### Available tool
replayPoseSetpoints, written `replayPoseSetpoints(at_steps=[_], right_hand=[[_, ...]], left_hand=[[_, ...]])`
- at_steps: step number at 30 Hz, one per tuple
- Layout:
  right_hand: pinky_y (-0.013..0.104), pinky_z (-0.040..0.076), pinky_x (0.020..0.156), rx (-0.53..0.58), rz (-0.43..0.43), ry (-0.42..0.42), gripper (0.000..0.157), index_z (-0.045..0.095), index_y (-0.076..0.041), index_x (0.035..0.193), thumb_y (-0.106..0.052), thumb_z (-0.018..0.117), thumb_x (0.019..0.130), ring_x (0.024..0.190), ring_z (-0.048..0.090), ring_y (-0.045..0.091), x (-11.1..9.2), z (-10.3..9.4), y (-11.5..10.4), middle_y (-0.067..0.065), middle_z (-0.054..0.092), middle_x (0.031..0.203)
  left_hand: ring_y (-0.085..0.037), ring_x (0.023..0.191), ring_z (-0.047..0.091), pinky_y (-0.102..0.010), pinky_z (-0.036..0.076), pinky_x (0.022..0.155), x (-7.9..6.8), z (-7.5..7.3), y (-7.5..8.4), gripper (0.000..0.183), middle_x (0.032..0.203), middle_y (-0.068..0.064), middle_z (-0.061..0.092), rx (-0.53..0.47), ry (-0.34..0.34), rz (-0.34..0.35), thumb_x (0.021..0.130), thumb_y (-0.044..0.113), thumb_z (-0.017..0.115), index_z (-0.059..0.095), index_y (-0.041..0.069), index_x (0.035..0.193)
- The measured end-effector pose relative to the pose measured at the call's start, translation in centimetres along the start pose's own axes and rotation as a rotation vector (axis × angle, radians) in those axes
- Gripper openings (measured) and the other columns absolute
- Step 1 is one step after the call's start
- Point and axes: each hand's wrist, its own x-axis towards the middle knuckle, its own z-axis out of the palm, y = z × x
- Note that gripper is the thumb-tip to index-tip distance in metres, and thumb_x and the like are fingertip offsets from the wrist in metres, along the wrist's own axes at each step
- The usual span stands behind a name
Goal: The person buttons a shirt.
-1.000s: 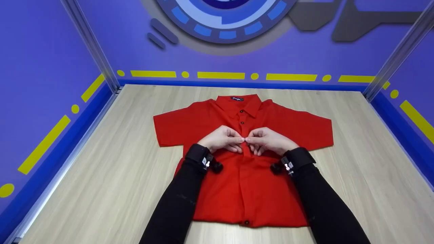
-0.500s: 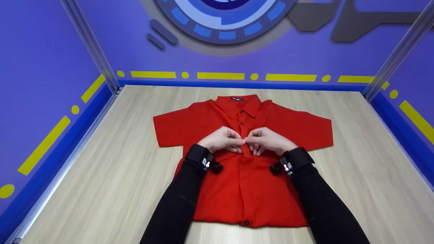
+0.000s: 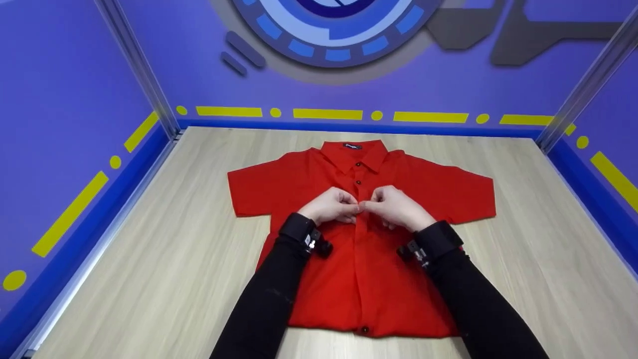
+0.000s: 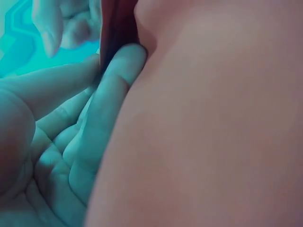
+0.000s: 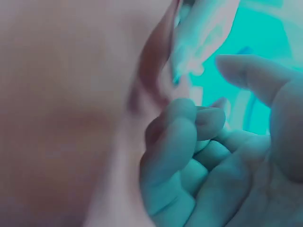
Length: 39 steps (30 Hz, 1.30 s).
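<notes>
A red short-sleeved shirt (image 3: 324, 294) lies front up, its collar (image 3: 374, 158) at the far side and its lower part gathered short. My left hand (image 3: 333, 205) pinches the front placket (image 4: 111, 35) between thumb and index finger, around mid-chest. Opposite it is my right hand (image 3: 396, 207), close to the same spot; in the right wrist view its thumb stands apart from the bent fingers (image 5: 170, 142), with nothing seen between them. Dark buttons show at the collar, just below it (image 3: 358, 182), and at the hem (image 3: 365, 329). Whatever lies under the fingertips is hidden.
The shirt lies on a light wood-grain table (image 3: 164, 249). Blue-purple panels (image 3: 309, 89) with yellow marks rise at the back and both sides, joined by metal corner posts (image 3: 142, 65). Black straps with small cameras (image 3: 324, 248) sit on both wrists.
The right hand has turned slightly and its thumb and index finger have shifted at the placket. The left hand keeps its pinch. The whole head view has shifted a little.
</notes>
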Motion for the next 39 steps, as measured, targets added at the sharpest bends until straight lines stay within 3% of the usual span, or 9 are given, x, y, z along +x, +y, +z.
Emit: replayPoseSetpoints(at_steps=[5, 9, 12, 17, 23, 29, 39], right_hand=[[0.026, 0.031, 0.039, -0.189, -0.045, -0.001, 0.048, 0.049, -0.015, 0.054, -0.045, 0.07, 0.085, 0.039, 0.04, 0.015, -1.6, 2.3, -1.6, -0.003, 0.038, 0.046], [0.026, 0.027, 0.043, -0.338, -0.027, 0.045, 0.049, 0.048, -0.018, 0.051, -0.048, 0.073, 0.081, 0.042, 0.039, 0.014, -2.1, 3.9, -1.7, -0.005, 0.038, 0.045], [0.027, 0.028, 0.042, -0.36, 0.014, 0.041, 0.048, 0.048, -0.017, 0.052, -0.046, 0.072, 0.081, 0.042, 0.04, 0.014, -2.1, 4.3, -1.5, -0.004, 0.039, 0.046], [0.027, 0.03, 0.036, -0.29, 0.07, -0.009, 0.04, 0.045, -0.015, 0.051, -0.031, 0.063, 0.083, 0.036, 0.042, 0.017, -2.0, 3.9, -1.3, -0.002, 0.038, 0.043], [0.027, 0.038, 0.038, -0.203, 0.061, -0.067, 0.032, 0.044, -0.014, 0.054, -0.019, 0.058, 0.082, 0.037, 0.044, 0.017, -2.7, 3.3, -1.0, -0.001, 0.038, 0.045], [0.034, 0.053, 0.047, -0.069, 0.036, -0.118, 0.022, 0.058, -0.009, 0.071, -0.018, 0.058, 0.091, 0.044, 0.056, 0.021, -2.9, 2.7, -0.1, 0.006, 0.052, 0.055], [0.038, 0.058, 0.061, 0.248, -0.031, -0.287, 0.021, 0.061, -0.003, 0.095, -0.022, 0.055, 0.099, 0.062, 0.059, 0.022, -2.9, 0.9, 2.8, 0.01, 0.056, 0.07]], left_hand=[[-0.014, 0.07, 0.068, -0.03, 0.059, 0.072, 0.2, 0.0, -0.1, 0.018, 0.078, -0.006, 0.071, -0.002, 0.027, -0.007, 0.087, 0.022, 0.073, 0.075, 0.005, 0.09], [-0.016, 0.069, 0.069, -0.03, 0.059, 0.073, 0.5, 0.0, -0.1, 0.021, 0.079, -0.008, 0.07, -0.009, 0.047, -0.027, 0.087, 0.022, 0.074, 0.075, 0.002, 0.092], [-0.016, 0.07, 0.07, -0.03, 0.059, 0.073, 0.6, -0.2, -0.1, 0.021, 0.08, -0.01, 0.071, -0.017, 0.06, -0.037, 0.087, 0.022, 0.074, 0.074, 0.001, 0.092], [-0.018, 0.073, 0.071, -0.031, 0.059, 0.074, 0.7, -0.3, 0.0, 0.02, 0.084, -0.011, 0.073, -0.039, 0.065, -0.033, 0.087, 0.02, 0.074, 0.075, 0.001, 0.092], [-0.018, 0.071, 0.071, -0.031, 0.059, 0.074, 0.8, -0.4, 0.1, 0.022, 0.08, -0.011, 0.071, -0.047, 0.076, -0.018, 0.086, 0.02, 0.074, 0.074, -0.001, 0.092], [-0.018, 0.071, 0.072, -0.031, 0.059, 0.074, 0.6, -0.6, 0.0, 0.021, 0.085, -0.013, 0.073, -0.052, 0.087, -0.02, 0.087, 0.021, 0.074, 0.075, 0.001, 0.094], [-0.032, 0.089, 0.072, -0.035, 0.059, 0.079, 0.5, -0.5, 0.2, 0.023, 0.096, -0.017, 0.073, -0.093, 0.062, -0.011, 0.089, 0.019, 0.071, 0.074, -0.001, 0.099]])
